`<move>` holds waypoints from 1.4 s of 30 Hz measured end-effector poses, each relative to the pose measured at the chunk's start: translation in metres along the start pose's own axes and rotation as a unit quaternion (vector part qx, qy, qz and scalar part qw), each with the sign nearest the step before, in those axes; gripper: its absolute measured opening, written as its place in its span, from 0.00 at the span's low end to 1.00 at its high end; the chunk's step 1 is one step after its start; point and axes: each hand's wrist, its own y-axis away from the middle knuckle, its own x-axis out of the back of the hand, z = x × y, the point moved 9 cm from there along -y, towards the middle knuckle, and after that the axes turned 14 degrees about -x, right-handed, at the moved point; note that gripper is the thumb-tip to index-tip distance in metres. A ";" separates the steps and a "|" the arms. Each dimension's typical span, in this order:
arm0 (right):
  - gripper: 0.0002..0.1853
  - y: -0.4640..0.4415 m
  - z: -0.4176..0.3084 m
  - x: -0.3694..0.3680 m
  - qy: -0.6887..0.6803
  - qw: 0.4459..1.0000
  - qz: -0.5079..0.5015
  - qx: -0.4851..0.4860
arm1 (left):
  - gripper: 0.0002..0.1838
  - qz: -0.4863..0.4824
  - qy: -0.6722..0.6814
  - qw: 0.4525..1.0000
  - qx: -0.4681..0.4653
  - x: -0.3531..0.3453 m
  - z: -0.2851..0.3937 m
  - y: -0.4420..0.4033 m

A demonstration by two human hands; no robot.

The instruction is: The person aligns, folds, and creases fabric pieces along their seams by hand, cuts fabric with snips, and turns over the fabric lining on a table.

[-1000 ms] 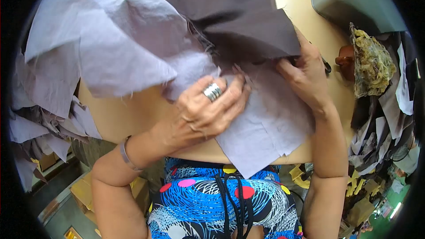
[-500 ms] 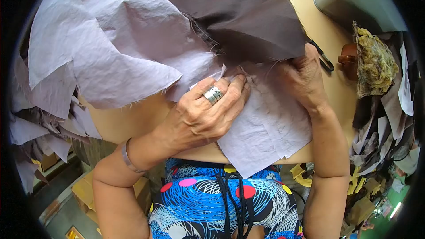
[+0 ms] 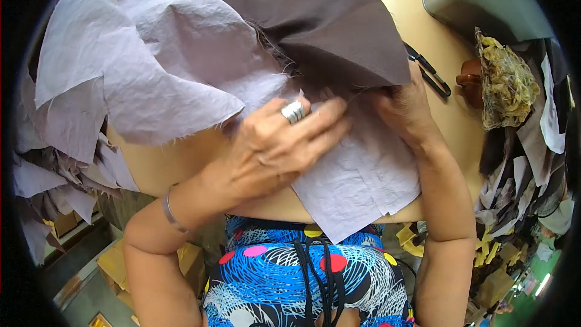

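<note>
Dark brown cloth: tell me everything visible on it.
The dark brown cloth looks smooth and woven, with loose threads along its edges. It lies rumpled over the table, running out of frame at the top, its near edge overlapping pale lilac cloth. The right hand is at its near right corner, partly hidden; grip unclear.

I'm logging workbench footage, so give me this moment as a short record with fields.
Left hand: ringed, over pale cloth; fingertips blurred, contact unclear
Right hand: at the edge of dark cloth, fingers partly hidden
Tool: black, on the table beyond the right hand
Far right: grey bin, cloth scraps
</note>
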 end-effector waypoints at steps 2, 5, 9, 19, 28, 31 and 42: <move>0.11 0.001 -0.003 0.002 -0.005 1.000 0.015 0.007 | 0.18 -0.013 0.010 1.000 0.013 -0.002 -0.007 -0.005; 0.13 0.002 -0.006 0.002 0.017 0.999 0.012 0.024 | 0.16 0.001 0.029 0.999 0.018 -0.007 -0.014 -0.010; 0.14 0.003 -0.005 -0.002 0.070 0.995 0.010 0.068 | 0.15 0.044 0.095 0.994 0.037 -0.009 -0.025 -0.004; 0.21 0.005 -0.010 0.000 0.063 0.995 0.014 0.071 | 0.21 -0.033 0.118 0.991 0.047 -0.010 -0.026 -0.009; 0.33 0.004 -0.013 -0.007 0.114 0.990 0.033 0.072 | 0.25 0.129 0.592 0.677 0.417 -0.029 -0.113 0.025; 0.33 0.006 -0.010 -0.014 0.149 0.987 0.003 0.059 | 0.25 0.218 0.500 0.771 0.331 -0.014 -0.128 0.020; 0.32 0.009 -0.016 -0.017 0.204 0.974 0.002 0.102 | 0.07 -0.083 -0.135 0.973 0.166 0.003 -0.108 -0.020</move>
